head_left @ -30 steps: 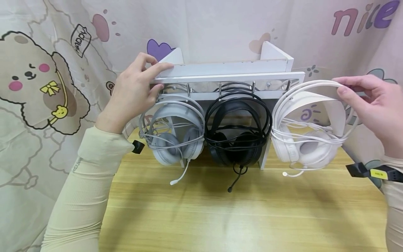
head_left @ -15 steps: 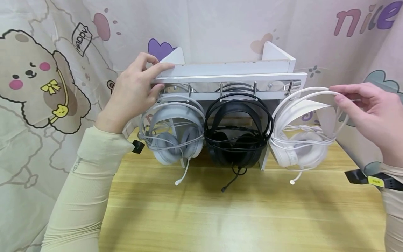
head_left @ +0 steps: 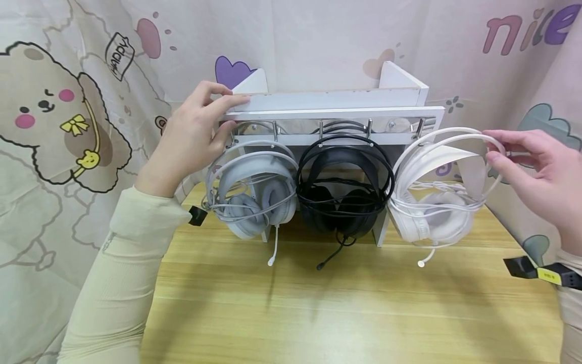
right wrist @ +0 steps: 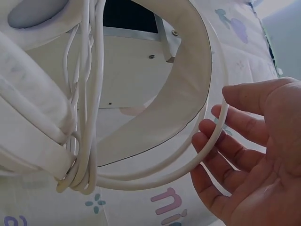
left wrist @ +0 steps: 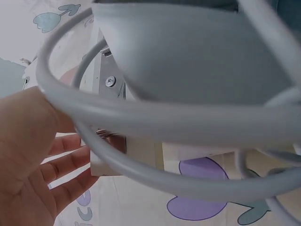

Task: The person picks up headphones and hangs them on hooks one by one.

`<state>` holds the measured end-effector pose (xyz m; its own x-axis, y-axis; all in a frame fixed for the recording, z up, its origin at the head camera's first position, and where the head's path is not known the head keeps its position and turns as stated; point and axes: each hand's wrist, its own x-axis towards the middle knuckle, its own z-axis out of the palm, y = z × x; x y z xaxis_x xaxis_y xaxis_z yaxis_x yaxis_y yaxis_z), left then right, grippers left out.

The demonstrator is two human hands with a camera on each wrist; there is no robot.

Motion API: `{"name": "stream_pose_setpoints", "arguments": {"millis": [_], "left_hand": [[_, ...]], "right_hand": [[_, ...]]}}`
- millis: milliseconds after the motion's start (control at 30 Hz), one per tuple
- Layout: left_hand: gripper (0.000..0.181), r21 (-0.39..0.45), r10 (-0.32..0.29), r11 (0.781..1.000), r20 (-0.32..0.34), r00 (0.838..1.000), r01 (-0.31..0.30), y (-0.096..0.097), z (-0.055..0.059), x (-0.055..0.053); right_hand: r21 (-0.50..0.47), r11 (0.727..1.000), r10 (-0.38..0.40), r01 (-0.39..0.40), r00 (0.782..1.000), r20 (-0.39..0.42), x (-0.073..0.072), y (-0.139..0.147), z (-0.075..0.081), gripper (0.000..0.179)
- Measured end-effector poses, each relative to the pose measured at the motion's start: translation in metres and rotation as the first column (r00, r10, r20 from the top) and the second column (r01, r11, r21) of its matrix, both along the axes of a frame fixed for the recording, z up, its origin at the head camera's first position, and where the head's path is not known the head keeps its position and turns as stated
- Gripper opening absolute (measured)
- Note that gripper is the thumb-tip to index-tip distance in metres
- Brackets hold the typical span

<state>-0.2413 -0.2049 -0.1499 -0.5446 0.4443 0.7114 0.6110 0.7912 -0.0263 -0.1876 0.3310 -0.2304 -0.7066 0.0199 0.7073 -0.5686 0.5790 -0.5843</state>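
My left hand (head_left: 191, 136) grips the left end of a white hook rack (head_left: 336, 100), thumb at the front and fingers over the top. On the right, the thumb and fingers of my right hand (head_left: 541, 172) pinch the outer headband tube of a white headset (head_left: 436, 217), whose cable is wound around it. The headband's left side overlaps the rightmost hook (head_left: 419, 129). A black headset (head_left: 345, 202) hangs at the middle hooks, and a light grey headset (head_left: 256, 202) hangs on the left. In the left wrist view, grey headband tubes (left wrist: 178, 125) partly cover my left hand.
The rack stands on a wooden table (head_left: 345, 313), with several metal hooks along its front rail. Patterned cloth (head_left: 318, 40) hangs behind and at both sides. Microphone booms dangle below the headsets, including a black one (head_left: 329, 258).
My right hand has lowered, and the white headset has shifted left toward the rightmost hook. The grey headset and the microphone booms have swung slightly. My left hand keeps its place on the rack.
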Motion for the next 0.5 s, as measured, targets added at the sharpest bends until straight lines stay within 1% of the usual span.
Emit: {"name": "stream_pose_setpoints", "arguments": {"millis": [167,267,367,500], "left_hand": [[0.040,0.031,-0.046,0.998,-0.001,0.999,0.046,-0.003,-0.005,0.004],[0.037,0.049,-0.061,0.997,0.000,0.998,0.061,-0.005,-0.007,0.007],[0.036,0.059,-0.070,0.996,-0.005,0.998,0.070,-0.007,-0.010,0.011],[0.037,0.058,-0.068,0.996,-0.005,0.998,0.068,-0.010,-0.014,0.017]], "right_hand": [[0.077,0.996,-0.036,0.037,0.999,-0.015,0.004,0.001,-0.005,0.045],[0.113,0.992,-0.056,0.059,0.998,-0.030,0.006,0.002,-0.008,0.048],[0.125,0.990,-0.064,0.069,0.997,-0.044,0.007,0.003,-0.010,0.049],[0.122,0.989,-0.079,0.083,0.996,-0.031,0.010,0.005,-0.013,0.052]]}}
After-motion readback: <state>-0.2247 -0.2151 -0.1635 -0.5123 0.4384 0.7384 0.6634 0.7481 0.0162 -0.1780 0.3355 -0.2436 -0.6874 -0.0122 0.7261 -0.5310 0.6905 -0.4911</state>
